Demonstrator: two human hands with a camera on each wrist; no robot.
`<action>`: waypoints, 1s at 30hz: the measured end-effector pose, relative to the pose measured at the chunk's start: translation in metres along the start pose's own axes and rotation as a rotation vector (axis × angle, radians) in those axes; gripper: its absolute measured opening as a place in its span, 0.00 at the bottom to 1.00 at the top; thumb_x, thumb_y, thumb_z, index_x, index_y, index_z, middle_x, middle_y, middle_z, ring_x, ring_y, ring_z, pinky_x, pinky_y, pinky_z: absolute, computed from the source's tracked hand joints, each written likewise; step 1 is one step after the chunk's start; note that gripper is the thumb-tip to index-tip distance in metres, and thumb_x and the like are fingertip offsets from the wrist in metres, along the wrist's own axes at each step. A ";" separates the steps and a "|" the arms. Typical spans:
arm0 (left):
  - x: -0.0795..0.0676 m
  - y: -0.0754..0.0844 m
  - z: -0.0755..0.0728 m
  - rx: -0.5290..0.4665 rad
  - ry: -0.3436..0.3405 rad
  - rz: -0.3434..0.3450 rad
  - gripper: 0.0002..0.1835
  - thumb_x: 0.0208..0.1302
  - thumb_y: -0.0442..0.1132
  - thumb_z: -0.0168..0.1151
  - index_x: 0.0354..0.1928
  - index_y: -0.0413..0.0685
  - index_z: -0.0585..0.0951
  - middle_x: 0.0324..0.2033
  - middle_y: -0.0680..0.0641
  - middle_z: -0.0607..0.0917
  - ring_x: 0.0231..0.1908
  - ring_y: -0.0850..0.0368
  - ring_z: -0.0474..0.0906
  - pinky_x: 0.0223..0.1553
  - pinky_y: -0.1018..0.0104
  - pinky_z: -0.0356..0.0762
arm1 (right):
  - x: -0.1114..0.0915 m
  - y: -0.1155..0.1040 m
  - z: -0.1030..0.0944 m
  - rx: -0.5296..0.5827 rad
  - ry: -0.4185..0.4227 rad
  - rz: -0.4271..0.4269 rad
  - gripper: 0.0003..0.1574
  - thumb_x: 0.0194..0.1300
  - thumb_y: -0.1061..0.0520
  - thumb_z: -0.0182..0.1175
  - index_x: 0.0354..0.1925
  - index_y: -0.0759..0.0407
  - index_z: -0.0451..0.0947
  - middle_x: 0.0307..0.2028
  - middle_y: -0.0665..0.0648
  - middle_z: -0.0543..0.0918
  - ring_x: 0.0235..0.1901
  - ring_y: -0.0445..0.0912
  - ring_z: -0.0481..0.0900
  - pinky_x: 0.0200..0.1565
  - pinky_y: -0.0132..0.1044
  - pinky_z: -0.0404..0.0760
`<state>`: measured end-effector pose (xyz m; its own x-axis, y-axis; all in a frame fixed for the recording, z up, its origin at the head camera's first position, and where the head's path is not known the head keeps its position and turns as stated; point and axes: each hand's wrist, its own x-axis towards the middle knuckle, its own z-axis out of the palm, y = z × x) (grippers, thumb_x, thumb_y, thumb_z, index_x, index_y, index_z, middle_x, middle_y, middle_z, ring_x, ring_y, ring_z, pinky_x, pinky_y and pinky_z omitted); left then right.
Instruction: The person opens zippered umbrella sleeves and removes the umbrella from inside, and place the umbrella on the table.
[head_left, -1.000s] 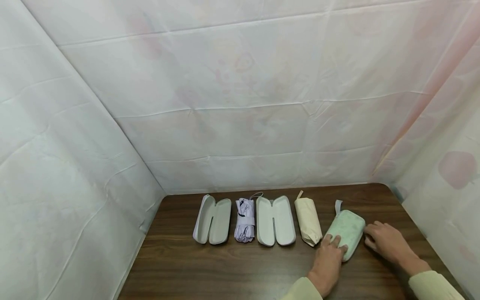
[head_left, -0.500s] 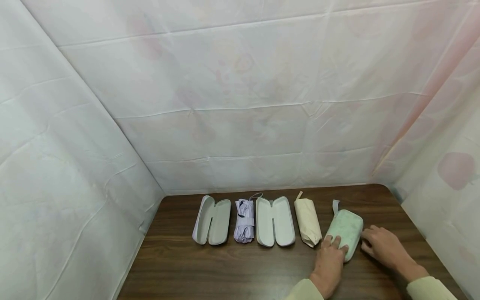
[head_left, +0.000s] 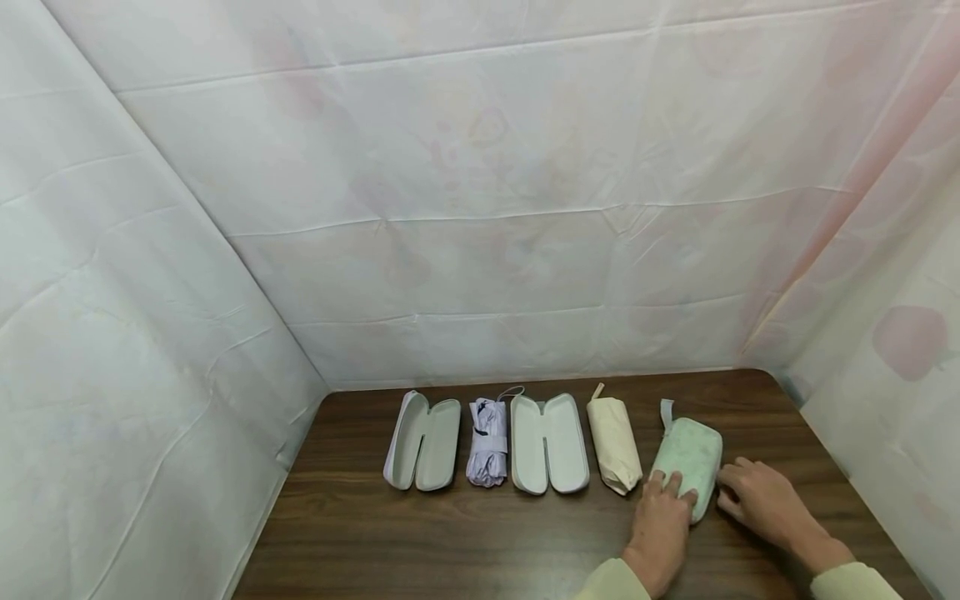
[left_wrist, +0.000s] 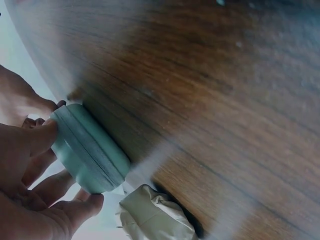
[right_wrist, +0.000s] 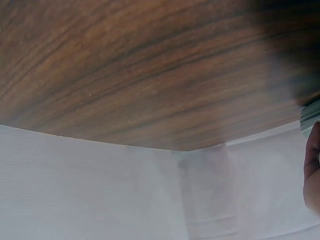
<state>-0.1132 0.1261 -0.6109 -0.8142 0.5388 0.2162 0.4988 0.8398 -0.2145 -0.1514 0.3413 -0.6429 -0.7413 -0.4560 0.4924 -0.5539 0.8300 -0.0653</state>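
Note:
A pale green zip case [head_left: 689, 454] with a grey wrist loop [head_left: 667, 411] lies at the right of the table. My left hand [head_left: 662, 521] grips its near end; in the left wrist view the thumb and a finger sit on opposite sides of the case [left_wrist: 87, 150], whose zipper seam [left_wrist: 92, 152] runs round the edge. At the right edge my right hand [head_left: 761, 500] has curled fingers, pinching at the seam where a small dark zipper pull [left_wrist: 61, 103] shows, mostly hidden. The right wrist view catches only a corner of the case [right_wrist: 311, 117].
Left of the case lies a cream folded umbrella [head_left: 615, 446]. Farther left are an opened white hard case [head_left: 566, 442], a lilac folded umbrella [head_left: 489, 442] and another opened case [head_left: 438, 446]. White cloth [head_left: 487, 250] hangs round the wooden table [head_left: 420, 542].
The green case has turned slightly, its far end shifting left. My right hand has moved a little left and toward me along its right edge. My left hand keeps its grip.

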 end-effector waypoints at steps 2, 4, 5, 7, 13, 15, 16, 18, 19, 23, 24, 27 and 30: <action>0.000 0.001 0.000 0.000 -0.001 0.000 0.21 0.62 0.51 0.75 0.55 0.84 0.85 0.60 0.67 0.81 0.57 0.65 0.71 0.53 0.73 0.74 | 0.000 -0.001 0.000 -0.001 0.010 -0.005 0.19 0.42 0.62 0.74 0.24 0.43 0.74 0.23 0.36 0.69 0.25 0.34 0.60 0.25 0.36 0.65; 0.000 0.001 0.000 0.000 0.000 0.000 0.21 0.62 0.51 0.75 0.55 0.84 0.84 0.61 0.67 0.81 0.57 0.65 0.71 0.53 0.73 0.74 | -0.001 -0.001 0.000 -0.001 0.015 -0.007 0.19 0.41 0.62 0.74 0.24 0.44 0.75 0.23 0.36 0.69 0.25 0.34 0.61 0.25 0.36 0.65; 0.000 0.002 0.000 -0.001 0.000 0.000 0.21 0.62 0.52 0.75 0.56 0.84 0.84 0.61 0.67 0.81 0.57 0.65 0.71 0.53 0.73 0.74 | -0.001 -0.002 0.001 0.003 0.013 -0.005 0.19 0.41 0.62 0.74 0.24 0.44 0.75 0.23 0.36 0.69 0.25 0.34 0.61 0.25 0.36 0.65; 0.000 0.002 0.000 0.000 -0.002 -0.002 0.21 0.63 0.52 0.75 0.56 0.84 0.84 0.61 0.66 0.81 0.57 0.65 0.71 0.54 0.73 0.74 | -0.001 -0.002 0.001 0.006 0.008 0.000 0.19 0.42 0.62 0.75 0.24 0.43 0.75 0.23 0.36 0.69 0.25 0.34 0.60 0.25 0.36 0.65; 0.000 0.004 -0.001 0.012 -0.016 -0.018 0.21 0.63 0.52 0.74 0.57 0.84 0.84 0.62 0.66 0.80 0.58 0.65 0.71 0.56 0.73 0.74 | -0.002 -0.005 0.001 0.008 0.006 0.005 0.20 0.42 0.62 0.74 0.24 0.43 0.74 0.23 0.36 0.69 0.25 0.34 0.60 0.25 0.36 0.65; 0.000 0.005 -0.001 0.010 -0.013 -0.025 0.21 0.63 0.52 0.74 0.57 0.85 0.84 0.62 0.66 0.80 0.58 0.65 0.71 0.56 0.73 0.74 | -0.002 -0.006 0.001 0.008 0.016 -0.001 0.19 0.41 0.62 0.74 0.24 0.43 0.74 0.23 0.36 0.69 0.25 0.34 0.60 0.25 0.36 0.65; 0.000 0.005 0.000 0.010 -0.007 -0.028 0.21 0.63 0.51 0.74 0.56 0.85 0.84 0.61 0.66 0.80 0.57 0.65 0.71 0.55 0.73 0.74 | -0.002 -0.006 0.002 0.010 0.018 -0.004 0.19 0.41 0.62 0.74 0.24 0.43 0.74 0.23 0.36 0.69 0.25 0.34 0.60 0.25 0.35 0.65; 0.001 0.006 0.000 0.007 0.003 -0.031 0.20 0.64 0.51 0.73 0.56 0.84 0.84 0.61 0.66 0.80 0.56 0.64 0.71 0.54 0.73 0.74 | -0.002 -0.006 0.002 0.012 0.023 -0.009 0.20 0.40 0.62 0.74 0.24 0.43 0.74 0.23 0.36 0.70 0.25 0.34 0.61 0.24 0.35 0.65; 0.001 0.006 0.000 0.005 0.006 -0.033 0.19 0.64 0.51 0.73 0.55 0.84 0.84 0.61 0.65 0.80 0.56 0.64 0.71 0.54 0.73 0.74 | -0.003 -0.006 0.002 0.012 0.024 -0.009 0.20 0.40 0.62 0.74 0.24 0.43 0.74 0.23 0.36 0.70 0.25 0.34 0.61 0.24 0.35 0.65; 0.002 0.007 -0.001 0.002 0.001 -0.032 0.18 0.66 0.51 0.72 0.56 0.83 0.84 0.61 0.65 0.80 0.55 0.64 0.71 0.53 0.72 0.74 | -0.003 -0.008 0.002 0.016 0.021 -0.002 0.20 0.41 0.62 0.75 0.24 0.43 0.74 0.23 0.36 0.71 0.25 0.34 0.62 0.24 0.35 0.65; 0.002 0.008 -0.001 0.001 -0.003 -0.034 0.18 0.66 0.52 0.71 0.56 0.83 0.84 0.61 0.65 0.80 0.56 0.64 0.71 0.54 0.72 0.74 | -0.003 -0.008 0.002 0.019 0.019 0.002 0.20 0.41 0.62 0.75 0.24 0.43 0.75 0.23 0.36 0.71 0.25 0.34 0.62 0.24 0.35 0.66; 0.003 0.009 -0.001 0.003 -0.006 -0.042 0.19 0.66 0.53 0.71 0.57 0.84 0.83 0.61 0.65 0.80 0.56 0.64 0.71 0.54 0.71 0.74 | -0.004 -0.010 0.001 0.025 0.018 0.006 0.20 0.41 0.62 0.76 0.25 0.43 0.76 0.24 0.36 0.72 0.26 0.33 0.62 0.25 0.35 0.66; 0.003 0.012 0.000 0.011 -0.002 -0.053 0.18 0.66 0.54 0.71 0.57 0.84 0.83 0.61 0.65 0.80 0.56 0.63 0.71 0.54 0.71 0.73 | -0.004 -0.013 0.000 0.034 0.026 0.002 0.20 0.41 0.62 0.75 0.25 0.42 0.75 0.24 0.36 0.71 0.26 0.33 0.61 0.25 0.34 0.65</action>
<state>-0.1094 0.1374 -0.6130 -0.8398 0.4936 0.2259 0.4518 0.8663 -0.2132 -0.1412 0.3324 -0.6438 -0.7330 -0.4453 0.5141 -0.5650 0.8195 -0.0958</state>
